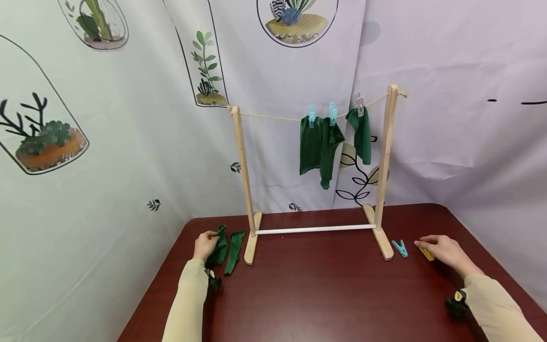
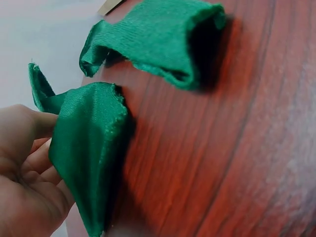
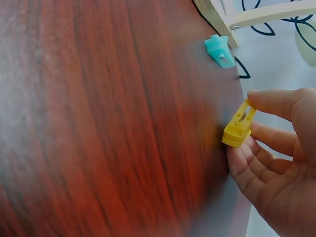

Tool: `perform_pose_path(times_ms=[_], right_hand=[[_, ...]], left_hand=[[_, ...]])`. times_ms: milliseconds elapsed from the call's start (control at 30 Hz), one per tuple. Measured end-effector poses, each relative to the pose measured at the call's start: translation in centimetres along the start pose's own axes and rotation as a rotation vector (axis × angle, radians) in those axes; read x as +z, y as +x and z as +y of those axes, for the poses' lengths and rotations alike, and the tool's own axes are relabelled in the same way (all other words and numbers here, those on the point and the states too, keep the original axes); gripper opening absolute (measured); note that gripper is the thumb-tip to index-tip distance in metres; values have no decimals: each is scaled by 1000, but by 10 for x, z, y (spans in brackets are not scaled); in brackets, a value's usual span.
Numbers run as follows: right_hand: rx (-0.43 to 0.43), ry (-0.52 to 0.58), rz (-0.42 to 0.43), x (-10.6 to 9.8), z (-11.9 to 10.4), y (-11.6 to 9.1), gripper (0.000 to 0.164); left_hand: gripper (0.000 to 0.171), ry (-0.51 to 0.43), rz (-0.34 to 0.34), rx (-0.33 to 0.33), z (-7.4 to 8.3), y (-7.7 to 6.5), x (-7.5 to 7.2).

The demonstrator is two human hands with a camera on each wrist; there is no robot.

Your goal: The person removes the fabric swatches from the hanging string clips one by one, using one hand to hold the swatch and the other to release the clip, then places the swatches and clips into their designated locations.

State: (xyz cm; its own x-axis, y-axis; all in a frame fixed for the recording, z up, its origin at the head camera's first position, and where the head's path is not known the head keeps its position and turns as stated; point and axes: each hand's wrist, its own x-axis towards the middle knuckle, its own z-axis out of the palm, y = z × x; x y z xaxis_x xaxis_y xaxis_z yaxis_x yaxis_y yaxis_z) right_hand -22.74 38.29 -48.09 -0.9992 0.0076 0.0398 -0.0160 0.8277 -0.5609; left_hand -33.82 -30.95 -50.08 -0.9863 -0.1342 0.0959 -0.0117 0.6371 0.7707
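At the table's left side my left hand (image 1: pixel 206 245) pinches a piece of green cloth (image 2: pixel 88 143) by its upper end, and the cloth hangs from the fingers. Beside it lies a second green cloth piece (image 1: pixel 234 252), seen as a loose tube in the left wrist view. Over on the right, my right hand (image 1: pixel 442 251) holds a yellow clothespin (image 3: pixel 239 126) between thumb and fingers. A light blue clothespin (image 1: pixel 400 248) lies on the table to the left of that hand.
A small wooden clothesline rack (image 1: pixel 386 156) stands at the back of the dark red table (image 1: pixel 325 294). Green cloth pieces (image 1: pixel 311 147) hang from its cord (image 1: pixel 269 116) under two blue clothespins (image 1: pixel 333 114) and a clear one (image 1: pixel 360 105). A patterned curtain (image 1: pixel 141 118) closes off the back.
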Motion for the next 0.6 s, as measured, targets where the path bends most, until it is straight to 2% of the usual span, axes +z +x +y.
perform_pose_path(times_ms=[233, 600], right_hand=[[27, 33, 12, 2, 0, -1, 61], [26, 18, 66, 9, 0, 0, 53]], left_hand=[[30, -10, 20, -22, -2, 0, 3], [28, -43, 24, -34, -5, -1, 3]])
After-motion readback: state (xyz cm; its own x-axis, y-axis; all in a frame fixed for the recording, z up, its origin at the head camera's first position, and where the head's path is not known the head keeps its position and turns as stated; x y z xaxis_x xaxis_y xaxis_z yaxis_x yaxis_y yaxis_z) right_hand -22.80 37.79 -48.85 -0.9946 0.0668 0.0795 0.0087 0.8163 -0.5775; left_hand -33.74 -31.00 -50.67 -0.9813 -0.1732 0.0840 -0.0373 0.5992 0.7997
